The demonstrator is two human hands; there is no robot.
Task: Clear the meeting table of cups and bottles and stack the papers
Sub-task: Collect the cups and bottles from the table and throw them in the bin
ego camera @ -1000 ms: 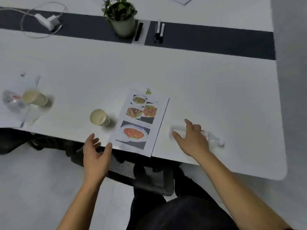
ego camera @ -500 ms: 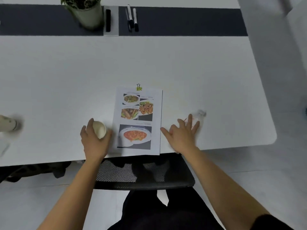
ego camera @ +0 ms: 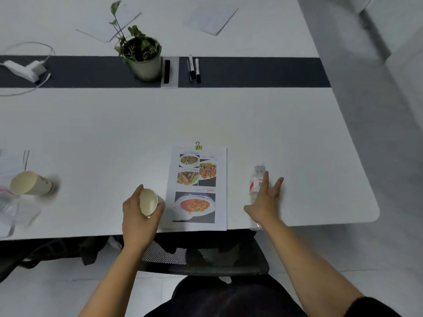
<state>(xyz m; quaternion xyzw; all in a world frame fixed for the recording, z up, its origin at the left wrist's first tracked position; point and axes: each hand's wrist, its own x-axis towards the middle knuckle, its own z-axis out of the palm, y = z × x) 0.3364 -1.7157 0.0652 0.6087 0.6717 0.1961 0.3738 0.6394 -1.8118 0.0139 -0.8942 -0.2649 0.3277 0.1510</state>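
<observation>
A second cup point(ego camera: 29, 183) lies tipped at far left. The left grip point(ego camera: 137, 219), only reaching a second ago, has now curled round the paper cup point(ego camera: 149, 201) and holds it tilted, so the first item looks secured. Right of the clipped papers point(ego camera: 199, 186), the right grip point(ego camera: 264, 205) rests spread-fingered over the bottle point(ego camera: 257, 179) lying on the surface point(ego camera: 91, 133), not yet closed.

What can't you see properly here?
Head view:
- clear plastic bottle: partly under the right hand.
- clear plastic things, left edge: blurred, cut off.
- writing on the clipped food-photo paper: too small.
- base of the beige paper cup: behind the left hand.
</observation>
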